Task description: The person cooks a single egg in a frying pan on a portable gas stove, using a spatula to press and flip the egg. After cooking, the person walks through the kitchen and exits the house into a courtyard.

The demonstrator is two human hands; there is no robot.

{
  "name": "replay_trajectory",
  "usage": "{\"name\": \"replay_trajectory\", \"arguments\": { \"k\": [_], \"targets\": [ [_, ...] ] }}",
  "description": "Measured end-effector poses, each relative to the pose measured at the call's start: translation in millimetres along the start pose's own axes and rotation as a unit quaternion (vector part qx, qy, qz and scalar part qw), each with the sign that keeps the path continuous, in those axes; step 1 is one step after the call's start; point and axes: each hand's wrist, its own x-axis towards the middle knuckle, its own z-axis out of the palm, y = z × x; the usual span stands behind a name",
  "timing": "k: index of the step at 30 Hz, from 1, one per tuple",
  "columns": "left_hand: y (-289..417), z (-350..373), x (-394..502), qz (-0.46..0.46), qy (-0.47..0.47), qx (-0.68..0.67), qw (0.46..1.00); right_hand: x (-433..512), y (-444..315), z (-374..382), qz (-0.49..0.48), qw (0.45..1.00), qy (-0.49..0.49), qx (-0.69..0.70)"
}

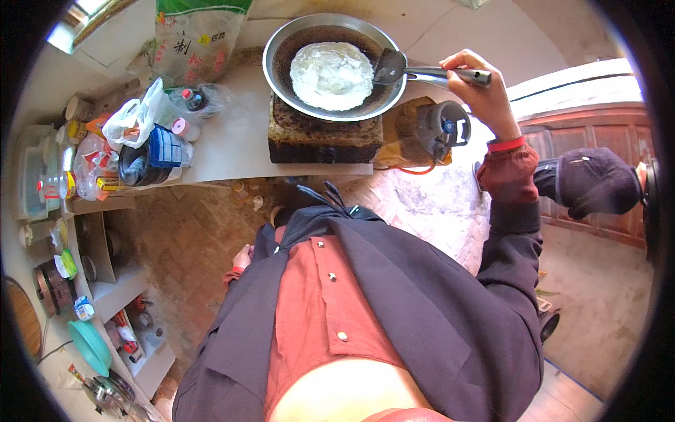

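Observation:
My right hand (476, 87) is closed around the metal handle of a spatula (391, 67). The spatula's dark blade lies in a frying pan (274, 82), at the right edge of a round, whitish flatbread or pancake (331, 76). The pan sits on a rusty, grease-stained stove (324, 134), and its own handle points right, just under the spatula's. My left hand (243, 257) hangs low beside my jacket, partly hidden by it; whether it holds anything does not show.
A gas cylinder (443, 125) stands right of the stove. Left on the counter (232, 132) are a white plastic bag (138, 118), a dark bowl (138, 166), bottles and a large printed bag (198, 45). Shelves (118, 287) run down the left. Another person in a dark cap (598, 179) is at right.

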Motion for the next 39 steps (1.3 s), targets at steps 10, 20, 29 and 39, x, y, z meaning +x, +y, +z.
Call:
{"name": "replay_trajectory", "arguments": {
  "k": [10, 20, 29, 39],
  "targets": [
    [-0.8, -1.1, -2.9, -0.028, 0.020, -0.028, 0.999, 6.4, 0.9, 18.1, -0.075, 0.995, -0.043, -0.041],
    [-31.4, -20.8, 32.0, -0.034, -0.016, -0.060, 0.998, -16.2, -5.5, 39.5, -0.089, 0.993, -0.019, -0.071],
    [-18.0, -15.4, 29.7, 0.000, -0.002, -0.059, 0.998, -15.2, -10.9, 53.4, -0.093, 0.991, -0.012, -0.099],
    [173.3, 105.6, -105.0, 0.369, -0.182, 0.157, 0.898, -24.7, -18.2, 43.4, -0.126, 0.988, 0.029, -0.080]
  ]
}}
